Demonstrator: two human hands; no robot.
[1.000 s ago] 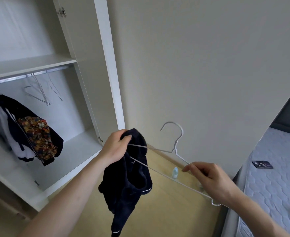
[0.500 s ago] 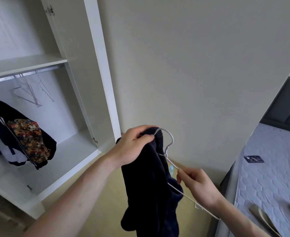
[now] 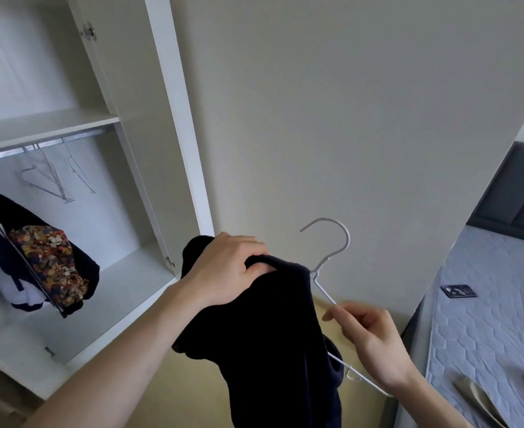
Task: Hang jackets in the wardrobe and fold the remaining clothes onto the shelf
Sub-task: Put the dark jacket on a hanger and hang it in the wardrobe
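A dark navy jacket [image 3: 273,341] hangs in front of me, draped over one arm of a white wire hanger [image 3: 331,257]. My left hand [image 3: 226,270] grips the jacket's top edge near the hanger's neck. My right hand [image 3: 369,344] pinches the hanger's bare lower arm, which runs down to the right. The hook points up and left, against the wall. In the open wardrobe at left, a rail [image 3: 38,148] holds several empty wire hangers [image 3: 50,180] and a hung dark jacket with a patterned lining [image 3: 44,257].
The wardrobe's white shelf [image 3: 47,125] lies above the rail, its floor panel [image 3: 106,307] below. A bed with a grey quilted mattress [image 3: 486,319] is at right, with a small dark object [image 3: 460,291] and loose garments [image 3: 483,400] on it. A plain wall is ahead.
The hanger has swung up so its hook is clear of the cloth, and the jacket now covers more of the left arm. My view shifted slightly right.
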